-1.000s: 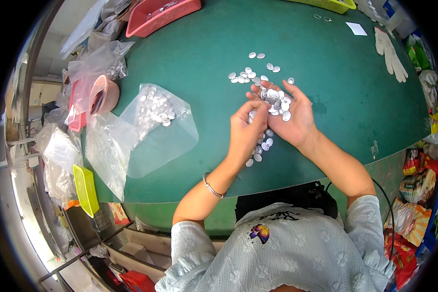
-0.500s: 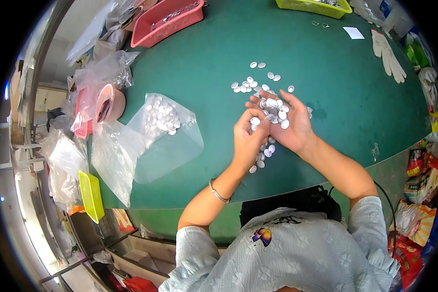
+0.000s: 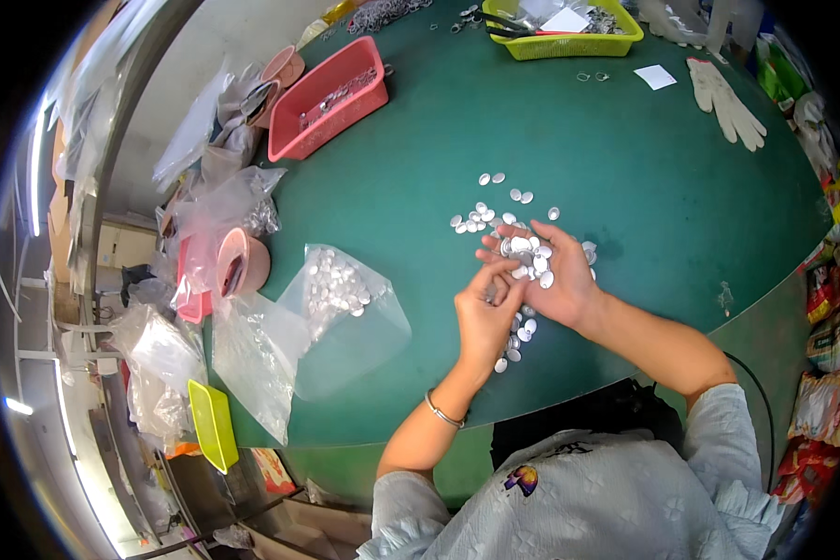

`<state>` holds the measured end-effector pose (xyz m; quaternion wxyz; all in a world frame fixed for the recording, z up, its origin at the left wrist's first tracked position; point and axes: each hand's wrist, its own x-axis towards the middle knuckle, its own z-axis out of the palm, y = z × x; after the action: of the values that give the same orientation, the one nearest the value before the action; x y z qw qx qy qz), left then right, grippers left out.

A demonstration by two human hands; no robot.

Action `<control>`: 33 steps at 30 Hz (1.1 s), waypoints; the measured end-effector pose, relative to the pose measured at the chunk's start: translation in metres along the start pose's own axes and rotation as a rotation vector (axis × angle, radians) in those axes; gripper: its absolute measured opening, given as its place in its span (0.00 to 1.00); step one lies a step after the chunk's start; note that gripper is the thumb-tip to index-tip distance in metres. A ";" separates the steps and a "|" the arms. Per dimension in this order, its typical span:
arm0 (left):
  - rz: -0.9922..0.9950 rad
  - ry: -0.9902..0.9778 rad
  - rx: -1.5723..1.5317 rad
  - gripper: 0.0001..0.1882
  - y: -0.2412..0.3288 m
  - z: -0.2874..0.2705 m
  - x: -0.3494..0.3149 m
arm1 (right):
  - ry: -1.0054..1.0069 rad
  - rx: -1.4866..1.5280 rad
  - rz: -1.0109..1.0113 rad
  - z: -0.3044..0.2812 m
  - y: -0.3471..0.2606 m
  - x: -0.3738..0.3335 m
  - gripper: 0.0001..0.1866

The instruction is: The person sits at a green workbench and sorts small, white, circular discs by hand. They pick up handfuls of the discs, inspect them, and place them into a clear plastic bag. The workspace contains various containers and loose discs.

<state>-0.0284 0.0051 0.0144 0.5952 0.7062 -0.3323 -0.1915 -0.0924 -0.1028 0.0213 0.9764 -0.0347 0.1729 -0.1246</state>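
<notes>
My right hand (image 3: 569,285) lies palm up, cupped around a heap of small silver oval discs (image 3: 523,250). Close against it on the left, my left hand (image 3: 485,322) has its fingers curled in a pinch at the edge of the heap. A disc shows within the bent fingers of that hand; how many it holds is hidden. Loose discs (image 3: 473,222) are scattered on the green table (image 3: 420,140) beyond both hands, and several more lie under and beside my wrists. To the left, a clear plastic bag (image 3: 373,327) lies flat with many similar discs inside.
A pink basket (image 3: 327,103) and a yellow-green basket (image 3: 569,45) of metal parts stand at the back. Pink cup (image 3: 244,263), plastic bags (image 3: 219,201) and a small yellow basket (image 3: 213,425) line the left edge. A white glove (image 3: 723,103) and white card (image 3: 655,77) lie far right.
The view has shifted, so the table's things sit lower and more of the back shows. My left fingers have moved onto the heap in my right palm, which stays cupped.
</notes>
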 end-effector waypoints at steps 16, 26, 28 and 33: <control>-0.319 -0.056 -0.597 0.14 0.001 -0.007 0.003 | -0.015 0.020 -0.032 -0.002 -0.001 0.002 0.19; 0.038 -0.001 0.290 0.09 0.003 -0.001 0.001 | -0.023 0.013 -0.010 -0.002 0.000 0.002 0.19; 0.047 0.016 0.291 0.07 -0.002 -0.003 0.002 | -0.029 0.021 -0.001 -0.001 0.000 0.002 0.19; -0.379 -0.073 -0.516 0.10 -0.010 -0.015 0.007 | -0.048 0.031 -0.033 0.001 -0.002 0.001 0.20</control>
<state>-0.0111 0.0116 0.0094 0.6959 0.5740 -0.1565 -0.4022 -0.0917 -0.1045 0.0222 0.9785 -0.0253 0.1469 -0.1426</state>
